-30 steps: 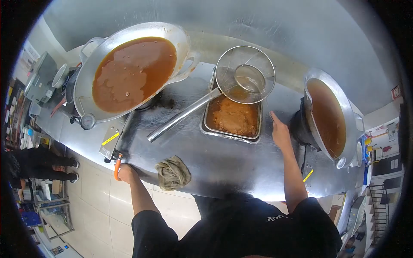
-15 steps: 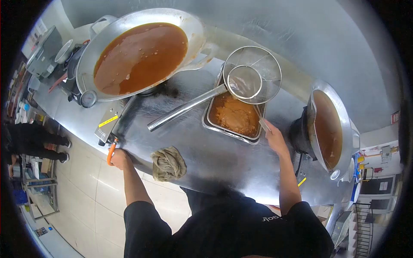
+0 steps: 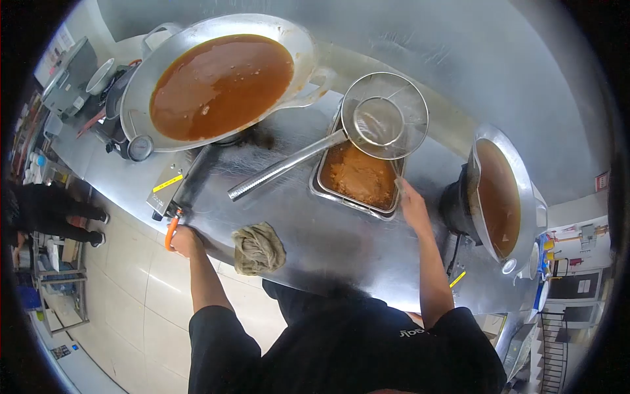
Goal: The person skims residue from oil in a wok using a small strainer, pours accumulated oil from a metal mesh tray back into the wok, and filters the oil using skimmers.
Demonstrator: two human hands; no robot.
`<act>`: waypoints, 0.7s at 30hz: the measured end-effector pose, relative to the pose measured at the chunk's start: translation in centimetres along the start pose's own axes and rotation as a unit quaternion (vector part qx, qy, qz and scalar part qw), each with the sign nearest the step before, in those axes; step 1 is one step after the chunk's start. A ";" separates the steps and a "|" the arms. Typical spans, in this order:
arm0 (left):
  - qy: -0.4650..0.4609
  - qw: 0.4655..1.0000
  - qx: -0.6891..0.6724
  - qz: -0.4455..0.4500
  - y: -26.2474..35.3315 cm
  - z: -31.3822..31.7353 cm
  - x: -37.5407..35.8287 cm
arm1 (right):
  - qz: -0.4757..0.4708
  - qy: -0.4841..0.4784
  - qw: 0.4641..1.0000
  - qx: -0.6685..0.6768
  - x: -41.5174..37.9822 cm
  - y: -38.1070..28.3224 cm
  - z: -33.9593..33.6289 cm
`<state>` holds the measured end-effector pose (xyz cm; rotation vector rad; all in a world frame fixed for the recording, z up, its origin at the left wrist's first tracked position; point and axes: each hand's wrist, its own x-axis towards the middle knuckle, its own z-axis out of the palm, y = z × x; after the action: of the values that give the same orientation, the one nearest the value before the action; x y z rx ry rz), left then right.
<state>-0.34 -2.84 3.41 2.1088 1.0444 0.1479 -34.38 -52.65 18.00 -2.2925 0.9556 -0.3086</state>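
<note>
My right hand (image 3: 412, 202) is closed around the handle of a small round skimmer (image 3: 378, 121), whose ring overlaps a larger wire-mesh strainer (image 3: 415, 108). That strainer rests across a rectangular metal pan (image 3: 317, 190) of brown liquid with a pale brown, crumbly mass (image 3: 357, 174) in it, its long metal handle pointing left over the table. My left hand (image 3: 185, 241) is at the table's front edge, beside an orange hose (image 3: 172, 231) below the burner's metal box (image 3: 169, 187). The fingers of that hand are hidden.
A large wok (image 3: 138, 79) of brown liquid with a dial thermometer (image 3: 140, 148) stands at left, another wok (image 3: 525, 177) at right. A crumpled cloth (image 3: 259, 249) lies near the front edge of the steel table (image 3: 295, 230). Another person (image 3: 56, 213) stands far left.
The skimmer's ring has shifted slightly right and up within the larger strainer's outline. My left hand stays by the orange hose. The view has moved a little.
</note>
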 end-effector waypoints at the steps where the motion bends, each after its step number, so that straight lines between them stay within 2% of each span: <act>1: 0.000 1.000 -0.002 -0.011 0.4 -0.2 -0.4 | 0.012 0.018 1.000 -0.015 0.2 0.0 -0.3; 5: 0.027 0.997 0.037 -0.070 3.8 -1.8 -4.0 | 0.121 0.023 0.990 -0.074 0.2 -2.7 -1.2; 6: 0.043 0.993 0.042 -0.097 4.5 -2.5 -4.0 | 0.077 0.039 0.994 -0.065 0.2 -1.9 -0.9; 7: 0.038 0.995 0.040 -0.080 2.3 -0.5 -2.1 | 0.020 0.049 0.997 -0.053 0.1 -1.1 -0.3; 8: 0.044 0.996 0.032 -0.070 -0.8 2.7 0.7 | 0.041 0.056 0.997 -0.014 -0.3 -2.2 -0.2; 9: 0.002 0.999 -0.036 -0.001 -3.2 3.8 1.6 | 0.029 0.062 0.998 -0.012 -0.8 -4.2 -0.2; 10: 0.039 0.996 -0.024 -0.074 1.8 -0.7 -2.3 | 0.080 0.054 0.994 0.041 -1.5 -7.7 -0.6; 11: 0.045 0.998 -0.047 -0.027 2.3 -1.8 -3.2 | -0.010 0.089 0.991 0.095 -0.4 -5.1 0.6; 12: 0.030 0.998 -0.046 0.013 0.6 -0.4 -1.5 | -0.002 0.087 0.995 0.055 0.3 -2.7 1.1; 13: 0.009 0.997 -0.067 -0.023 1.6 -1.8 -1.9 | -0.024 0.100 0.992 0.071 0.9 -2.0 2.1; 14: 0.015 0.994 -0.104 -0.044 1.0 -1.2 -1.5 | -0.067 0.130 0.989 0.003 1.9 1.9 3.0; 15: 0.004 0.996 -0.087 -0.036 0.9 -1.3 -1.3 | -0.078 0.124 0.989 0.001 2.2 1.7 3.3; 16: -0.001 0.993 -0.114 -0.031 1.2 -2.1 -1.6 | -0.028 0.106 0.994 0.029 2.7 1.0 3.8; 17: -0.007 0.990 -0.139 -0.022 1.7 -3.4 -2.2 | -0.043 0.081 0.996 0.017 3.2 1.4 4.0; 18: -0.013 0.987 -0.161 -0.010 1.9 -3.9 -2.3 | -0.063 0.057 0.992 0.098 4.3 3.0 5.1; 19: 0.002 0.986 -0.164 -0.032 1.9 -3.3 -1.9 | -0.077 0.086 0.985 0.126 5.8 6.3 6.4; 21: 0.028 0.983 -0.161 -0.078 1.4 -2.2 -1.1 | -0.096 0.155 0.971 -0.155 2.4 -0.6 5.1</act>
<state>-1.07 -2.91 6.14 1.7345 1.1320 0.2810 -30.07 -51.65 14.35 -2.6854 0.9892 -0.6551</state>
